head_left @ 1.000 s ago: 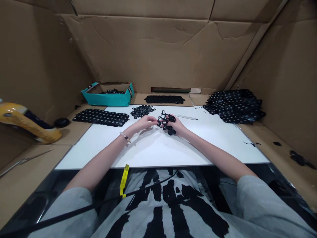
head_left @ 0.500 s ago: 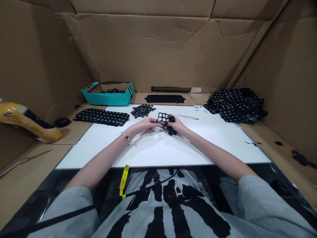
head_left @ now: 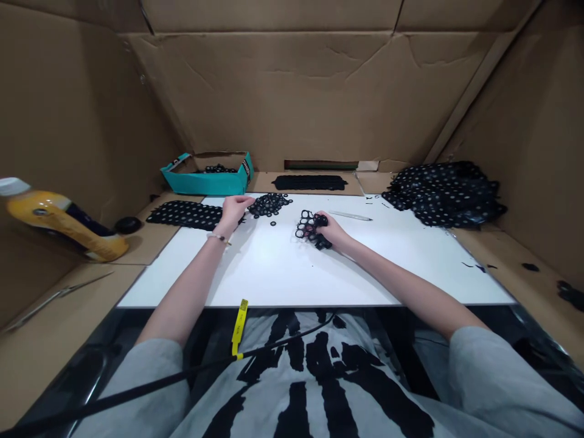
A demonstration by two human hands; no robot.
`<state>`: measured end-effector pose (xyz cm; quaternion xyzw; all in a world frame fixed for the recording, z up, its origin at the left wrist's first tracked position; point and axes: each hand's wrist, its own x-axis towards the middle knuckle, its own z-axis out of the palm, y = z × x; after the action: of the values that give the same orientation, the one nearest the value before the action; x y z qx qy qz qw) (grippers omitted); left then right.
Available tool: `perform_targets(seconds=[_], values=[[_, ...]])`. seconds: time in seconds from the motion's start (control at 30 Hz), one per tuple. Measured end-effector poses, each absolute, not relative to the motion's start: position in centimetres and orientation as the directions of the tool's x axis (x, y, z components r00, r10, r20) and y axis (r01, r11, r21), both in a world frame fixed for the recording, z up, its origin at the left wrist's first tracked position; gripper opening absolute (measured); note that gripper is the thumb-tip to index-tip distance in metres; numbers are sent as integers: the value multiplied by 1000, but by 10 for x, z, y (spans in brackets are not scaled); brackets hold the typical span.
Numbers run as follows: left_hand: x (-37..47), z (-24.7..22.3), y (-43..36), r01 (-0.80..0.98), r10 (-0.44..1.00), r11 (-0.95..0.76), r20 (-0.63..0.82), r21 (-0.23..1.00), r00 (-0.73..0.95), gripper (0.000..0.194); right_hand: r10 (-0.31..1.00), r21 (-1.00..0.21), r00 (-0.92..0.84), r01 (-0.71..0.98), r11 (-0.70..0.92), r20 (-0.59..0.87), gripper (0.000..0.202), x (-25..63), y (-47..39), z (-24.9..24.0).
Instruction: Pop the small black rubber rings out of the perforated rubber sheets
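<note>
My right hand (head_left: 331,229) is closed on a crumpled black mesh piece (head_left: 314,230) with open round cells, over the middle of the white board (head_left: 274,274). Beside the left edge of a pile of small black rings (head_left: 269,204) is my left hand (head_left: 236,210), its fingers pinched together. Whatever may be between those fingertips is too small to make out. One loose ring (head_left: 272,223) lies just in front of the pile. A flat black dotted mesh (head_left: 182,214) lies partly behind my left hand.
A teal box (head_left: 205,182) holding black rings stands at the back left. Behind my right hand lies a white pen (head_left: 350,215). Dotted black mesh is heaped (head_left: 447,194) at the right. A yellow bottle (head_left: 68,222) and scissors (head_left: 59,294) are at the left.
My left hand has let go of the mesh piece and moved left and back to the ring pile. One ring now lies apart in front of the pile. The view has shifted slightly.
</note>
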<state>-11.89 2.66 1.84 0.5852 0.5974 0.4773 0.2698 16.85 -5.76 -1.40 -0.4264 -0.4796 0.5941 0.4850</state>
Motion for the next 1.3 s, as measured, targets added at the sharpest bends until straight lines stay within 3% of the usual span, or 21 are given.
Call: perform_targets(seconds=[0.07,0.13,0.27,0.4,0.53,0.63,0.73,0.87,0.97,1.07,1.17,1.3], values=[[-126,14,36,516,917,-174,328,839,-225,22,985,-980,-166,-181,-79,-49,45,169,-58,-14],[-126,9,42,603,914,-203,370,771,-165,21,982,-978,-180,-189,-87,-53,46,169,-57,-15],[-116,7,42,765,882,-272,468,584,-44,33,979,-976,-194,-195,-94,-56,48,170,-57,-15],[-100,24,23,771,840,-364,542,522,30,36,980,-976,-191,-196,-90,-52,47,170,-57,-16],[-68,35,-11,612,855,-519,376,597,358,29,987,-982,-157,-173,-70,-43,47,171,-57,-16],[-42,31,-35,619,832,-538,243,573,499,32,990,-984,-143,-178,-26,0,48,170,-57,-15],[-28,26,-45,636,848,-515,236,575,474,27,990,-984,-137,-180,9,34,47,170,-60,-11],[-31,24,-35,583,913,-392,223,711,342,17,994,-988,-108,-153,-1,15,55,170,-64,-3],[-39,24,-26,576,935,-347,230,740,268,21,993,-987,-122,-161,-20,0,64,171,-65,0],[-42,26,-26,618,902,-428,358,659,243,31,990,-983,-139,-184,-14,12,63,172,-64,-3],[-40,30,-35,647,812,-562,494,516,311,28,991,-983,-134,-186,0,25,61,172,-62,-6],[-35,29,-43,670,767,-620,494,409,409,23,992,-983,-119,-181,28,50,60,173,-61,-8]])
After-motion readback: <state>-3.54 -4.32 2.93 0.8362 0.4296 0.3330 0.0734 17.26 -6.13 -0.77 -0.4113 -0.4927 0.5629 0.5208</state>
